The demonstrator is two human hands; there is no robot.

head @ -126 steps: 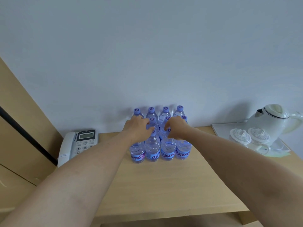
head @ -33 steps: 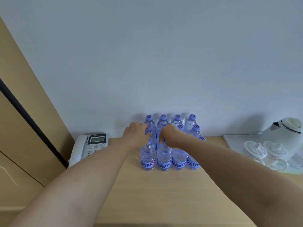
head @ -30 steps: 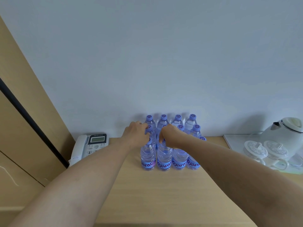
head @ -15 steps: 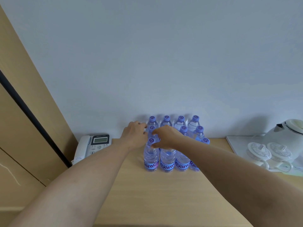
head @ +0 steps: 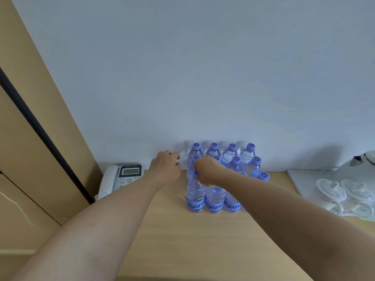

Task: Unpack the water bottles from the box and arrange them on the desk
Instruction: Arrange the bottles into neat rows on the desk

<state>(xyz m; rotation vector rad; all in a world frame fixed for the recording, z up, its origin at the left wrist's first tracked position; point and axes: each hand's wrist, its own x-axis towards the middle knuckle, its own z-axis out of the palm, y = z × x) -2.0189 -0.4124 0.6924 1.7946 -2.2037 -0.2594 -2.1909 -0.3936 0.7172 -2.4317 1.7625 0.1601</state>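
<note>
Several clear water bottles (head: 233, 157) with purple caps and blue labels stand upright in a tight block at the back of the wooden desk (head: 182, 240), against the wall. My right hand (head: 207, 171) reaches over the front row, its fingers curled round the top of a front bottle (head: 215, 197), right beside the front-left bottle's cap (head: 196, 173). My left hand (head: 166, 169) hovers just left of the block, fingers loosely curled, touching no bottle. No box is in view.
A white desk phone (head: 121, 175) sits left of the bottles, by a tall wooden panel (head: 30, 138). At the right, a white tray (head: 300, 179) carries a white kettle (head: 357, 165) and two lidded cups (head: 328, 191). Bare desk lies in front.
My left hand has come off the bottles and moved slightly left. My right hand has shifted left along the front row. The view has drifted a little left.
</note>
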